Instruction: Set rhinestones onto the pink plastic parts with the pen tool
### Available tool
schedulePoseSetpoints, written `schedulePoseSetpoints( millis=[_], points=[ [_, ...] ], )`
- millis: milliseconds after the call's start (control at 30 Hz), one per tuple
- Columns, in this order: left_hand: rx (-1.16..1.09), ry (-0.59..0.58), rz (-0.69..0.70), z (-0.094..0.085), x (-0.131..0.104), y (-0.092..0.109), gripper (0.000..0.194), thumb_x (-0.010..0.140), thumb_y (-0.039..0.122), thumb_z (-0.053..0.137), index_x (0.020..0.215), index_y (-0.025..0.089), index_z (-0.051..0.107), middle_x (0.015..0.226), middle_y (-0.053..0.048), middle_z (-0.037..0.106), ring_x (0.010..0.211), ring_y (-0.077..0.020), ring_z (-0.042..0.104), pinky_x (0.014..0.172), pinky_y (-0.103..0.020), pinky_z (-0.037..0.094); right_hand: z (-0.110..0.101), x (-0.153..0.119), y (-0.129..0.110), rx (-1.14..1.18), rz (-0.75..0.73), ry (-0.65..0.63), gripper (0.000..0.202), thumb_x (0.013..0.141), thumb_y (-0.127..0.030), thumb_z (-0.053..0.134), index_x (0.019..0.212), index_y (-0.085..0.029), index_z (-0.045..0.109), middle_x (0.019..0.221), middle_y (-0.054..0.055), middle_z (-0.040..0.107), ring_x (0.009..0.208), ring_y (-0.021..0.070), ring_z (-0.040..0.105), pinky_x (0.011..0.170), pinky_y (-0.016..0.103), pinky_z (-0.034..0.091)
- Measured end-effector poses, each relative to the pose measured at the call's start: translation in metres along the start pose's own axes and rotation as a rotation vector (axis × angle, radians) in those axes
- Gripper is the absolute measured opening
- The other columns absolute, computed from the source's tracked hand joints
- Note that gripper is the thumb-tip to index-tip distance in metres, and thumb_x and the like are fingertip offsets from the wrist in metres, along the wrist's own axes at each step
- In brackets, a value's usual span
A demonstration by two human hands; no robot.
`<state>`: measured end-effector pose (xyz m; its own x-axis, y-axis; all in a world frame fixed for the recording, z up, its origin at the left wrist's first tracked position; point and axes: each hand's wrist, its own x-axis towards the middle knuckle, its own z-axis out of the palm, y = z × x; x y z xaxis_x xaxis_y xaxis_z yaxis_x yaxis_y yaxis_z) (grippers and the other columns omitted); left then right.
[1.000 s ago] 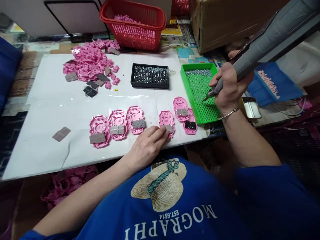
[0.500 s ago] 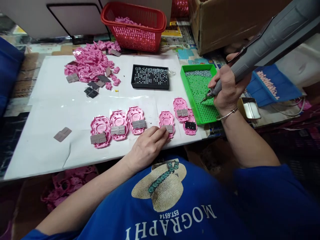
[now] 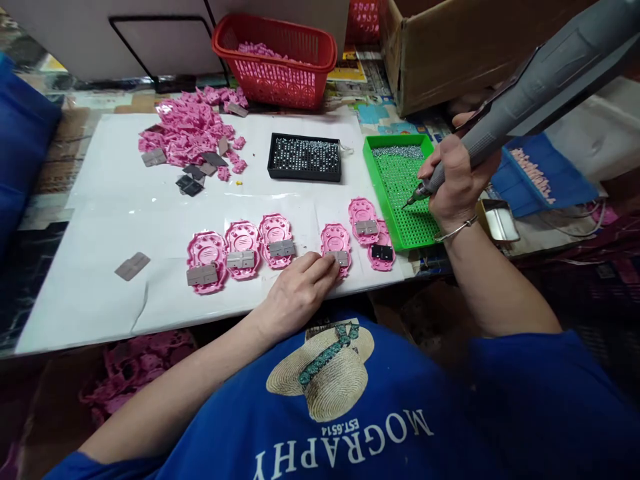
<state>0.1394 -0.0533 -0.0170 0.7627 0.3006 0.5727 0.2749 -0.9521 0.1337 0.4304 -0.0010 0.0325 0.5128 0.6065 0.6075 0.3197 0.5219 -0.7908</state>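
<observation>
My right hand [image 3: 457, 175] is wrapped round a grey electric screwdriver [image 3: 510, 110]. The bit points down at the green perforated tray [image 3: 373, 190]; whether it touches a screw there is too small to tell. Small silvery screws [image 3: 397, 151] lie heaped at that tray's far end. Near the table's front edge, my left hand [image 3: 305, 283] has its fingers together, pressing the lower left of a pink plastic casing [image 3: 336, 237] that carries a grey plate [image 3: 341, 257]. Similar casings with plates lie to the left [image 3: 206, 247], and two overlap to the right [image 3: 361, 210].
A black tray of screws [image 3: 305, 175] sits mid-table. Behind it stands a red basket [image 3: 280, 83], beside a pile of pink parts [image 3: 185, 130] and scattered plates. One loose grey plate [image 3: 133, 265] lies at left. A cardboard box [image 3: 425, 67] stands at back right.
The view has shifted slightly, so the table's things sit a little further right. Both hands keep their places, the screwdriver bit still over the green tray.
</observation>
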Motion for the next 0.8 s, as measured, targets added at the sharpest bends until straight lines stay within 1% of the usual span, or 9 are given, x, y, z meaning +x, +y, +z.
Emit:
schedulePoseSetpoints(
  millis=[67, 133, 267, 367, 467, 533, 633, 733, 800],
  points=[
    [0.005, 0.004, -0.001, 0.0, 0.0, 0.0, 0.019, 0.097, 0.016, 0.057, 0.115, 0.01, 0.059, 0.108, -0.014, 0.069, 0.085, -0.0192, 0.062, 0.072, -0.034, 0.057, -0.001, 0.002, -0.004, -0.008, -0.009, -0.008, 0.034, 0.074, -0.058, 0.074, 0.099, -0.042, 0.059, 0.068, -0.005, 0.055, 0.047, 0.0152, 0.041, 0.045, 0.036, 0.038],
    [0.021, 0.001, 0.002, -0.001, 0.001, 0.001, 0.018, 0.098, 0.017, 0.056, 0.115, 0.011, 0.058, 0.108, -0.014, 0.07, 0.085, -0.0191, 0.063, 0.072, -0.034, 0.057, 0.002, 0.005, -0.013, 0.02, -0.043, -0.01, 0.03, 0.075, -0.053, 0.074, 0.098, -0.04, 0.061, 0.07, -0.004, 0.055, 0.047, 0.0153, 0.042, 0.045, 0.035, 0.039],
    [0.101, -0.029, 0.022, -0.004, 0.003, 0.004, 0.018, 0.1, 0.016, 0.052, 0.116, 0.01, 0.058, 0.107, -0.014, 0.07, 0.082, -0.018, 0.063, 0.071, -0.033, 0.058, 0.021, 0.002, -0.043, 0.116, -0.134, 0.033, 0.016, 0.081, -0.041, 0.069, 0.095, -0.035, 0.068, 0.061, -0.003, 0.046, 0.044, 0.0141, 0.041, 0.04, 0.032, 0.036],
    [0.179, -0.039, 0.067, -0.006, 0.004, 0.006, 0.017, 0.099, 0.012, 0.05, 0.113, 0.007, 0.058, 0.104, -0.013, 0.071, 0.079, -0.0172, 0.063, 0.071, -0.031, 0.058, 0.042, -0.015, -0.072, 0.154, -0.147, 0.01, 0.013, 0.083, -0.035, 0.064, 0.094, -0.036, 0.071, 0.062, -0.003, 0.046, 0.044, 0.0125, 0.041, 0.039, 0.029, 0.037],
    [0.219, -0.044, 0.088, -0.006, 0.003, 0.008, 0.017, 0.099, 0.008, 0.049, 0.112, 0.005, 0.059, 0.105, -0.015, 0.071, 0.082, -0.0179, 0.065, 0.072, -0.031, 0.058, 0.061, -0.042, -0.091, 0.173, -0.051, -0.097, 0.017, 0.083, -0.046, 0.065, 0.098, -0.04, 0.07, 0.074, -0.003, 0.057, 0.045, 0.0119, 0.046, 0.037, 0.028, 0.042],
    [0.228, -0.051, 0.08, -0.006, 0.002, 0.009, 0.019, 0.099, 0.009, 0.047, 0.113, 0.004, 0.059, 0.109, -0.017, 0.071, 0.085, -0.0184, 0.065, 0.072, -0.032, 0.058, 0.072, -0.058, -0.093, 0.217, 0.021, -0.214, 0.021, 0.08, -0.05, 0.067, 0.101, -0.044, 0.068, 0.076, -0.005, 0.059, 0.046, 0.0133, 0.048, 0.036, 0.029, 0.041],
    [0.248, -0.043, 0.07, -0.006, 0.002, 0.011, 0.02, 0.101, 0.01, 0.044, 0.111, 0.005, 0.061, 0.111, -0.017, 0.071, 0.088, -0.0186, 0.066, 0.073, -0.032, 0.059, 0.083, -0.075, -0.086, 0.299, 0.091, -0.358, 0.024, 0.077, -0.052, 0.071, 0.101, -0.048, 0.067, 0.063, -0.006, 0.053, 0.043, 0.0155, 0.046, 0.038, 0.032, 0.042],
    [0.251, -0.019, 0.063, -0.008, 0.003, 0.012, 0.021, 0.101, 0.01, 0.044, 0.107, 0.006, 0.063, 0.109, -0.015, 0.072, 0.086, -0.0175, 0.066, 0.074, -0.031, 0.059, 0.09, -0.081, -0.078, 0.296, 0.123, -0.404, 0.027, 0.075, -0.056, 0.072, 0.101, -0.051, 0.066, 0.061, -0.006, 0.051, 0.043, 0.0162, 0.047, 0.041, 0.035, 0.044],
    [0.236, -0.002, 0.062, -0.008, 0.004, 0.012, 0.021, 0.101, 0.01, 0.045, 0.106, 0.004, 0.064, 0.106, -0.015, 0.072, 0.083, -0.0175, 0.065, 0.073, -0.03, 0.058, 0.091, -0.081, -0.076, 0.301, 0.127, -0.413, 0.024, 0.078, -0.054, 0.071, 0.101, -0.05, 0.066, 0.061, -0.006, 0.051, 0.044, 0.0161, 0.047, 0.042, 0.034, 0.044]
  ],
)
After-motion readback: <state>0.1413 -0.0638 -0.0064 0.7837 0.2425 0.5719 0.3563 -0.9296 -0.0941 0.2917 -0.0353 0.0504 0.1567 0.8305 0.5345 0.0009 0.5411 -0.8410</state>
